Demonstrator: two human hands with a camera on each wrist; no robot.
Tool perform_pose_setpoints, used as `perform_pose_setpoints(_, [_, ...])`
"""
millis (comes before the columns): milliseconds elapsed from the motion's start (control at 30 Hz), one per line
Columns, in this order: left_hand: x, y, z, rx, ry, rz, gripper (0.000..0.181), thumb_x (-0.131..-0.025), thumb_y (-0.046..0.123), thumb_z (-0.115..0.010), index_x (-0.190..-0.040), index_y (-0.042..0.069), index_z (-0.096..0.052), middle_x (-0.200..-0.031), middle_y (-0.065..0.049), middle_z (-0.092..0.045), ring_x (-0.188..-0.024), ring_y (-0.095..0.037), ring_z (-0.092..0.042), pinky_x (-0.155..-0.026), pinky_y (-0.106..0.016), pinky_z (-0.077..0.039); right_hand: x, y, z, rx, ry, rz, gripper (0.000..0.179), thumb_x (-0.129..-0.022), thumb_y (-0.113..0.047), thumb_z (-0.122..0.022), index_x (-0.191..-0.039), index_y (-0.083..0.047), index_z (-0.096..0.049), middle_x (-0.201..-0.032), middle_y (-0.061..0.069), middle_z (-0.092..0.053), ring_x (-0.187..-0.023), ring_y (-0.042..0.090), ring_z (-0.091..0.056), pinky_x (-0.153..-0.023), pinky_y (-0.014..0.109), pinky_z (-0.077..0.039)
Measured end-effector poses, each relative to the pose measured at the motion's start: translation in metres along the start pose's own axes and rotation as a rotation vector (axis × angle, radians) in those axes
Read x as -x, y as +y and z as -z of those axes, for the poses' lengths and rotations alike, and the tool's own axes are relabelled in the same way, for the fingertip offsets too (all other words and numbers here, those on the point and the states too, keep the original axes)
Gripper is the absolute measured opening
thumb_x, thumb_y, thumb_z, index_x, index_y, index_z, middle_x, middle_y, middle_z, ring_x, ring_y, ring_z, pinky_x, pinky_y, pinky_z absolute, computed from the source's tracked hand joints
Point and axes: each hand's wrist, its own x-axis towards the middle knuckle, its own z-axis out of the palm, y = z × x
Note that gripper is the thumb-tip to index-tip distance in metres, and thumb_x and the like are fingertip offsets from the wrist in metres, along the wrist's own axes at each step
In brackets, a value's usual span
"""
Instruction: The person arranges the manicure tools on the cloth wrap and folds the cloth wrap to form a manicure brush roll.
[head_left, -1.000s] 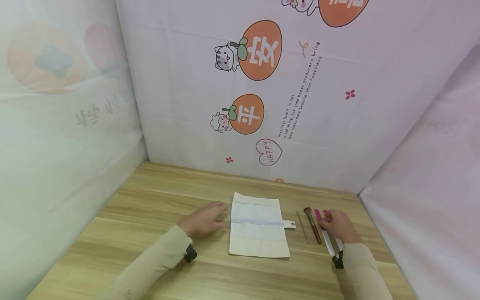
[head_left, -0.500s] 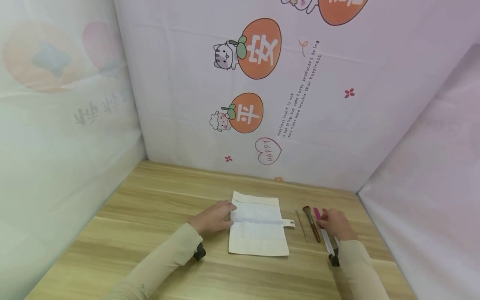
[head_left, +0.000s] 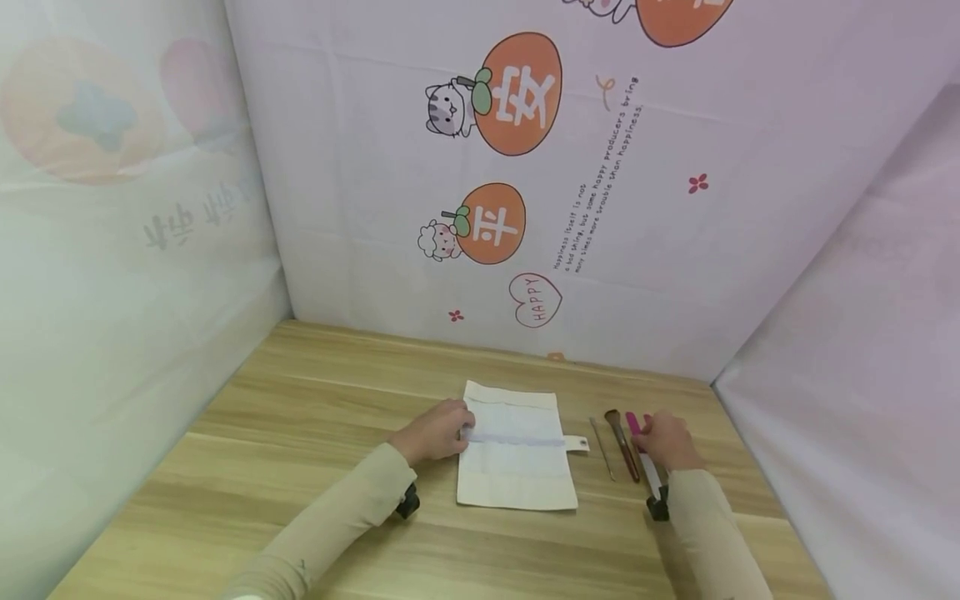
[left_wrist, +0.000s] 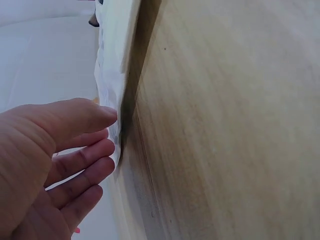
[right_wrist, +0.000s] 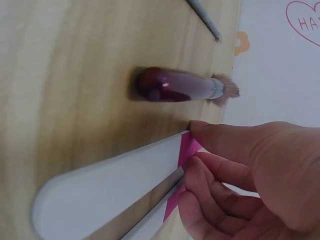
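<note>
left hand (head_left: 433, 432): at left edge of the cloth pouch (head_left: 517, 450), thumb + fingers pinching that edge; left wrist view shows thumb on top, fingers (left_wrist: 85, 165) under the lifted edge
cloth pouch: cream, flat on the table (head_left: 300, 433), abt mid-width, nearer the front edge than the back; pale stripe across it, small snap tab (head_left: 576, 443) sticking out its right side
right hand (head_left: 666, 442): right of the pouch, near table's right edge, fingertips closed on the pink end of a nail file (head_left: 643, 454); thumb on top, fingers (right_wrist: 210, 180) curled under
nail file: white w/ pink end, lies on the wood, white end toward front edge; right wrist view shows a 2nd white/pink strip (right_wrist: 160, 220) just under it, partly hidden
brush (head_left: 622, 444): dark red handle, bristle tip toward the back wall, just left of the file, not touching the hand
metal tool (head_left: 602, 448): thin, grey, btwn brush and snap tab, apart from both
sleeves: beige, both arms, dark wrist units under each forearm
backdrop (head_left: 525, 167): white sheet w/ orange cartoon fruit, cat, "happy" heart, behind the back edge
</note>
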Motion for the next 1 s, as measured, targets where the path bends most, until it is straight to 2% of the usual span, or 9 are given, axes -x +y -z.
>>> perform_pose_setpoints(233, [-0.006,-0.001,-0.002,-0.002,0.000,0.002,0.007,-0.087,0.004,-0.079,-0.086,0.005,-0.072,-0.081,-0.002,-0.061,-0.077,-0.013,-0.047,-0.075,-0.031,-0.047,-0.003,0.001,0.006,-0.004,0.044,-0.058,0.024,-0.088,-0.024,-0.076,-0.080,-0.001,-0.080,-0.074,0.009,-0.068,-0.067,0.021,-0.055,-0.057,0.030,-0.042])
perform_pose_setpoints(433, [-0.008,-0.002,-0.005,-0.013,0.007,0.010,0.008,-0.087,0.001,-0.077,-0.083,0.006,-0.072,-0.079,0.000,-0.062,-0.075,-0.011,-0.048,-0.074,-0.029,-0.048,-0.003,0.000,0.009,-0.065,0.041,-0.087,0.028,-0.088,-0.025,-0.078,-0.072,-0.002,-0.077,-0.064,0.003,-0.064,-0.058,0.015,-0.052,-0.053,0.028,-0.043])
perform_pose_setpoints(500, [-0.007,-0.002,-0.006,-0.001,0.014,0.009,0.011,-0.088,0.000,-0.077,-0.081,0.007,-0.071,-0.078,0.000,-0.062,-0.074,-0.011,-0.048,-0.073,-0.029,-0.047,-0.004,0.001,0.010,-0.078,0.043,-0.090,0.034,-0.088,-0.026,-0.078,-0.064,-0.003,-0.071,-0.058,0.000,-0.059,-0.055,0.013,-0.050,-0.052,0.028,-0.043])
perform_pose_setpoints(567, [-0.007,-0.003,-0.006,0.009,0.025,0.007,0.014,-0.089,0.000,-0.076,-0.079,0.008,-0.070,-0.077,0.001,-0.062,-0.073,-0.010,-0.048,-0.071,-0.027,-0.046,-0.005,0.002,0.012,-0.090,0.044,-0.094,0.036,-0.088,-0.029,-0.077,-0.063,-0.004,-0.068,-0.058,0.000,-0.060,-0.056,0.014,-0.051,-0.052,0.027,-0.043])
perform_pose_setpoints(667, [-0.007,-0.003,-0.005,0.024,0.037,0.007,0.017,-0.091,-0.001,-0.075,-0.078,0.009,-0.070,-0.076,0.001,-0.063,-0.073,-0.010,-0.049,-0.071,-0.027,-0.047,-0.007,0.003,0.015,-0.155,0.032,-0.122,0.035,-0.089,-0.033,-0.077,-0.071,-0.004,-0.072,-0.071,0.007,-0.069,-0.064,0.016,-0.057,-0.056,0.028,-0.047])
perform_pose_setpoints(733, [-0.007,-0.003,-0.005,0.032,0.041,0.010,0.017,-0.092,-0.001,-0.074,-0.078,0.008,-0.070,-0.077,0.000,-0.064,-0.073,-0.010,-0.049,-0.072,-0.026,-0.048,-0.006,0.002,0.017,-0.246,0.016,-0.159,0.035,-0.091,-0.034,-0.076,-0.089,0.000,-0.079,-0.088,0.013,-0.077,-0.072,0.018,-0.062,-0.061,0.029,-0.052])
perform_pose_setpoints(800, [-0.007,-0.003,-0.004,0.041,0.042,0.016,0.016,-0.092,0.000,-0.075,-0.079,0.008,-0.072,-0.078,0.000,-0.066,-0.073,-0.010,-0.051,-0.072,-0.026,-0.048,-0.004,0.001,0.019,-0.356,0.000,-0.181,0.036,-0.094,-0.035,-0.076,-0.105,0.000,-0.081,-0.097,0.014,-0.079,-0.074,0.016,-0.062,-0.061,0.029,-0.052])
perform_pose_setpoints(900, [-0.006,-0.002,-0.003,0.062,0.046,0.021,0.013,-0.092,0.000,-0.076,-0.081,0.007,-0.074,-0.079,-0.002,-0.070,-0.074,-0.010,-0.055,-0.072,-0.027,-0.051,-0.002,-0.005,0.021,-0.522,-0.033,-0.195,0.040,-0.095,-0.033,-0.079,-0.116,0.001,-0.078,-0.091,0.006,-0.081,-0.069,0.011,-0.064,-0.062,0.028,-0.054])
perform_pose_setpoints(1000, [-0.005,-0.002,-0.001,0.082,0.055,0.023,0.013,-0.092,0.000,-0.076,-0.081,0.007,-0.075,-0.081,-0.003,-0.073,-0.075,-0.011,-0.061,-0.075,-0.028,-0.055,0.000,-0.012,0.023,-0.617,-0.078,-0.180,0.045,-0.094,-0.033,-0.081,-0.121,0.002,-0.076,-0.086,-0.001,-0.081,-0.069,0.007,-0.068,-0.067,0.027,-0.057])
